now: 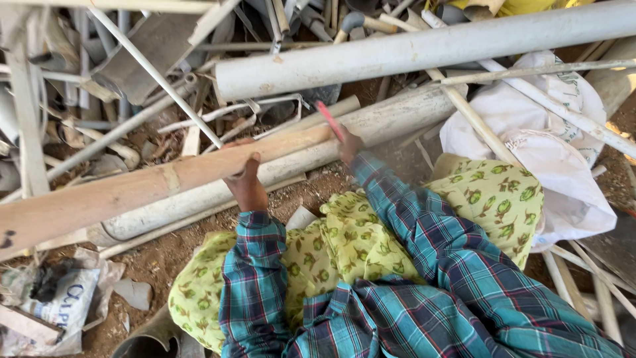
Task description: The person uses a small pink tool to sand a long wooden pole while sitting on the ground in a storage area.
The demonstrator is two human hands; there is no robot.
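Note:
My left hand [244, 178] grips a long tan pipe [132, 187] that slants from lower left up to the middle of the head view. My right hand [348, 144] is closed on a thin red-handled tool [329, 120], blurred, held against the pipe's right end. Right behind the tan pipe lies a thicker grey pipe [371, 126], parallel to it. Both arms wear teal plaid sleeves, and yellow-green patterned cloth covers my knees below them.
A large grey pipe [424, 50] lies across the top. Thin white tubes and scrap plastic pile up at the upper left [99, 79]. A white sack [563, 166] sits at the right. A crumpled printed bag [59, 305] lies on brown dirt at lower left.

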